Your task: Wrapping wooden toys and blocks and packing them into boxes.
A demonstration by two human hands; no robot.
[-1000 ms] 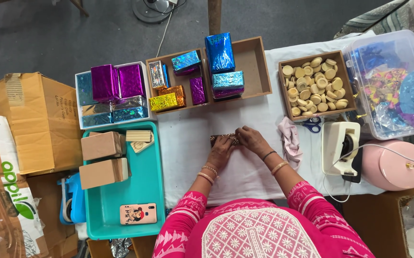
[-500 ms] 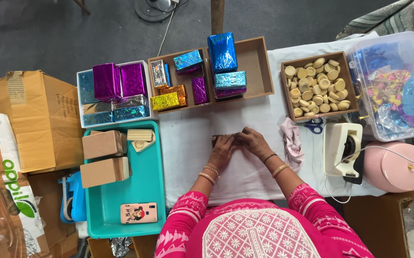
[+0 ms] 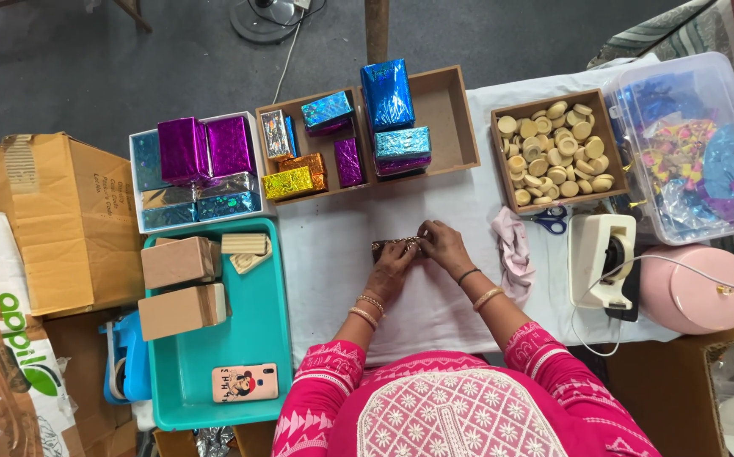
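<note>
Head view:
Grip: left hand [image 3: 391, 269] and right hand [image 3: 441, 245] both closed on a small dark box [image 3: 395, 246], fingers pinching its ends and top edge against the white table [image 3: 333, 262].
Box place: between the two hands, flat on the cloth, directly under the fingertips.
Axis: long axis runs hand to hand, left-right across the view; which end leads cannot be told.
Step (judged): pressing wrap or tape down on the box, mid-wrap.
Next move (judged): calls for a firm pinch by one hand while the other smooths the fold.
Right of grip: pink cloth [image 3: 515, 254], scissors [image 3: 551, 220], tape dispenser [image 3: 601, 258].
Beyond grip: tray of foil boxes [image 3: 443, 118].
Left of grip: teal tray [image 3: 240, 355].
</note>
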